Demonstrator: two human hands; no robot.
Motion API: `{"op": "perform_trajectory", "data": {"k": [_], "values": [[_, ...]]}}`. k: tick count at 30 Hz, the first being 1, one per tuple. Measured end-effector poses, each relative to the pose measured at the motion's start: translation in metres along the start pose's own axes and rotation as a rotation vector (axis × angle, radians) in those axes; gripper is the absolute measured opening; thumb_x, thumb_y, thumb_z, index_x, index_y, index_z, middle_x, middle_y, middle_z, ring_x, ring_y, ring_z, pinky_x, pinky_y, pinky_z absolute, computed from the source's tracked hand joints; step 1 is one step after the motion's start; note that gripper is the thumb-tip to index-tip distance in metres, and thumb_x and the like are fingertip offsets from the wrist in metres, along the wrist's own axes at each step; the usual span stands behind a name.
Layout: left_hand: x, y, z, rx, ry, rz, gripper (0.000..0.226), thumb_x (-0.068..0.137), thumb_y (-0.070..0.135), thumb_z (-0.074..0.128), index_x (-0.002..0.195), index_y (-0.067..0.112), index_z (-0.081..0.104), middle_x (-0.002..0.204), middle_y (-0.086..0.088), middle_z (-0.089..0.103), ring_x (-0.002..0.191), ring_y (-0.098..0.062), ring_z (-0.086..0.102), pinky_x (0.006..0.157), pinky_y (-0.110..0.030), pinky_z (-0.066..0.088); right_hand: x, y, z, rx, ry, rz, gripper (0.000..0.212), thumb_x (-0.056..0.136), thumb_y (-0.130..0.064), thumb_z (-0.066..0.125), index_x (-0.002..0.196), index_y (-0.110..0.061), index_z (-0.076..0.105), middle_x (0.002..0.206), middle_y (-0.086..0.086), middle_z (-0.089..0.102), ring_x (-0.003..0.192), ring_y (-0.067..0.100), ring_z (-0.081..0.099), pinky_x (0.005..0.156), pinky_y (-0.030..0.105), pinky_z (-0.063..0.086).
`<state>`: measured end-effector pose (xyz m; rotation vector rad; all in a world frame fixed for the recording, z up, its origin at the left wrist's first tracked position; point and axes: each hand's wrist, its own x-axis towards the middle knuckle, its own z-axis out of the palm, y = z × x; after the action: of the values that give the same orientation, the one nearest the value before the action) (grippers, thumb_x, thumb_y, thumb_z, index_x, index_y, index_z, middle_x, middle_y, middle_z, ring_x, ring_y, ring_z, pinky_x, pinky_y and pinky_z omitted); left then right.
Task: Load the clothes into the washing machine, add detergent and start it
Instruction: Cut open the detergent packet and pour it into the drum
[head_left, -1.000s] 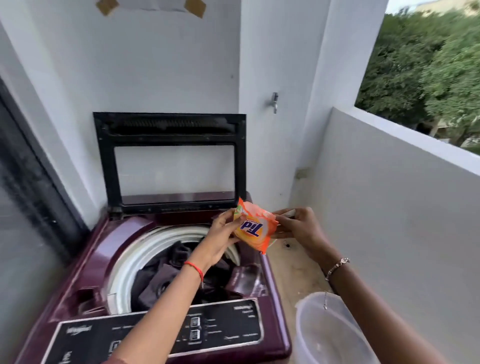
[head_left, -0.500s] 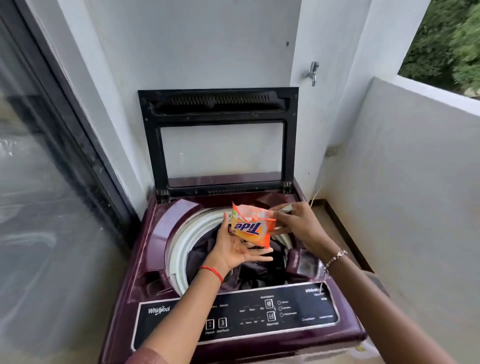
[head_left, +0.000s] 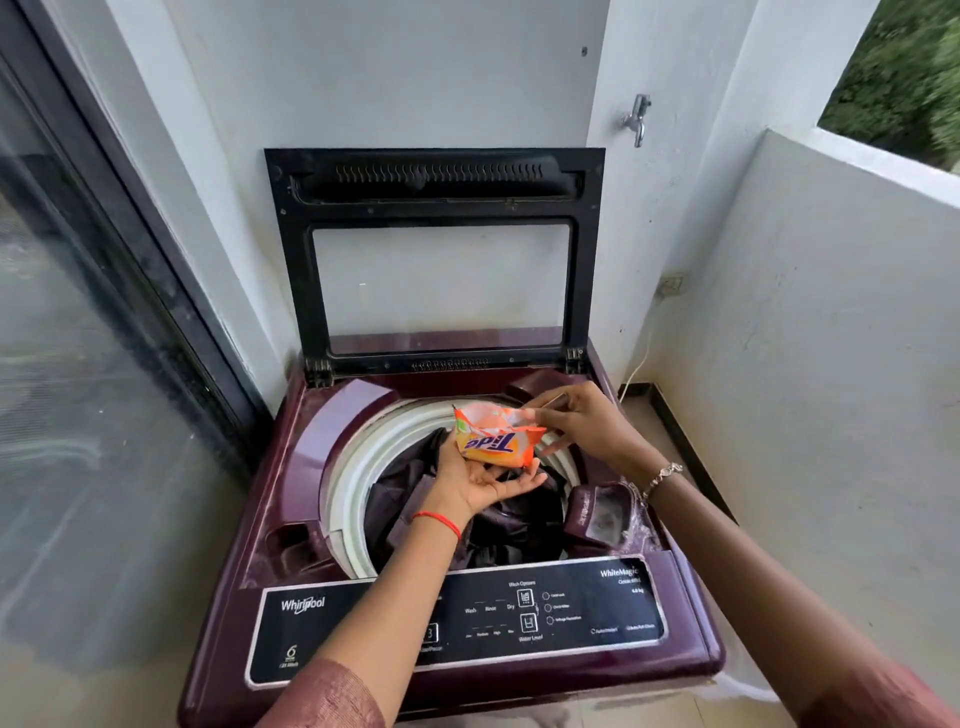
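Over dark clothes (head_left: 506, 525), crumpled orange sachet (head_left: 493, 441)

**Balcony surroundings**

Left: reflective glass sliding door (head_left: 78, 415) in a dark frame (head_left: 156, 270). Rear: white plastered wall (head_left: 389, 78) and projecting pillar (head_left: 665, 208), with a metal tap (head_left: 638, 118) mounted high on the pillar. Low at the corner: wall socket (head_left: 671, 285), with a white cable (head_left: 641, 358) below it running down toward the floor. Right: white parapet wall (head_left: 831, 364), edged at its foot by black skirting (head_left: 691, 447). Beyond the parapet: green foliage (head_left: 904, 78).
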<state>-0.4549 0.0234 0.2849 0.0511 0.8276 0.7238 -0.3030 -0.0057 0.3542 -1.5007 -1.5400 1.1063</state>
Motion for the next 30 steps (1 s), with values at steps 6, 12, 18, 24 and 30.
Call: {"op": "perform_trajectory", "data": {"k": [6, 12, 18, 24, 30], "values": [[0.008, 0.002, 0.015, 0.000, -0.009, 0.053, 0.053, 0.089, 0.048, 0.045, 0.097, -0.003, 0.055, 0.105, -0.024, 0.053, 0.081, -0.038, 0.051, 0.073, -0.058, 0.043, 0.013, -0.012, -0.018, -0.147, 0.079, -0.123, 0.019, 0.086, -0.016, 0.064, 0.090, 0.001, 0.068, 0.069, 0.004, 0.067, 0.057, 0.017, 0.063, 0.044, 0.019, 0.049], [0.016, 0.005, 0.024, -0.062, -0.093, 0.078, 0.052, 0.090, 0.046, 0.046, 0.100, -0.004, 0.055, 0.111, -0.023, 0.054, 0.089, -0.043, 0.053, 0.094, -0.066, 0.031, 0.012, -0.031, -0.036, -0.269, 0.061, -0.319, 0.013, 0.084, -0.017, 0.065, 0.085, -0.005, 0.072, 0.068, 0.005, 0.067, 0.057, 0.009, 0.058, 0.049, 0.010, 0.043], [0.024, 0.008, 0.047, -0.119, -0.158, 0.290, 0.044, 0.096, 0.036, 0.041, 0.102, -0.006, 0.055, 0.100, -0.031, 0.064, 0.088, -0.057, 0.060, 0.085, -0.067, 0.045, 0.004, -0.033, -0.050, -0.455, 0.157, -0.513, 0.010, 0.083, -0.012, 0.067, 0.084, -0.004, 0.072, 0.078, 0.007, 0.071, 0.063, 0.005, 0.057, 0.060, 0.007, 0.039], [0.022, 0.011, 0.072, -0.186, -0.129, 0.392, 0.043, 0.096, 0.035, 0.041, 0.095, -0.005, 0.054, 0.095, -0.023, 0.061, 0.068, -0.038, 0.069, 0.055, -0.050, 0.056, -0.006, -0.031, -0.060, -0.433, 0.091, -0.533, 0.010, 0.083, -0.011, 0.067, 0.086, -0.003, 0.073, 0.075, -0.005, 0.064, 0.065, -0.009, 0.056, 0.061, 0.003, 0.039], [0.017, 0.007, 0.082, -0.198, -0.153, 0.323, 0.044, 0.096, 0.035, 0.036, 0.102, -0.006, 0.053, 0.100, -0.028, 0.059, 0.110, -0.050, 0.051, 0.095, -0.061, 0.035, -0.012, -0.033, -0.061, -0.384, 0.262, -0.579, 0.012, 0.083, -0.008, 0.066, 0.087, 0.001, 0.072, 0.081, 0.012, 0.071, 0.071, 0.007, 0.055, 0.061, 0.004, 0.038]]}}
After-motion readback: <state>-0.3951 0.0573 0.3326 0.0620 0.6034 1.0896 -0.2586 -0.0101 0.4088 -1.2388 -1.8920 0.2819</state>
